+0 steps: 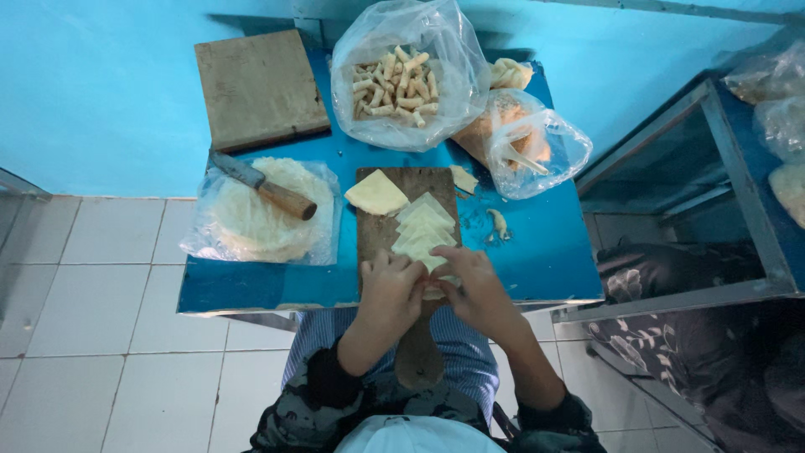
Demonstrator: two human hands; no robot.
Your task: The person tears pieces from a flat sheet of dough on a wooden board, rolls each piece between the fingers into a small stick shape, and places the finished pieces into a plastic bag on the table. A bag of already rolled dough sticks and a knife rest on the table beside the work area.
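A square wooden board (pixel 260 88), worn and grey, lies at the far left corner of the blue bench (pixel 549 252). Nearer, a knife (pixel 264 186) with a round wooden handle rests on a stack of thin round pastry sheets (pixel 260 214) in clear plastic. At centre stands a long paddle-shaped cutting board (pixel 394 226) with its handle toward the person. On it lie one pale square wrapper (pixel 377 194) and a fanned row of cut wrappers (pixel 425 231). At the near end of this row, the left hand (pixel 391 289) and the right hand (pixel 475 285) meet, fingers curled closed around a small wrapper piece (pixel 433 293); it is mostly hidden between them. Behind the board, an open clear bag (pixel 402 71) holds short rolled pastry sticks (pixel 396 86). Right of it, a second plastic bag (pixel 528 138) holds a crumbly orange-brown filling. A metal-framed stand (pixel 696 289) adjoins the bench on the right.
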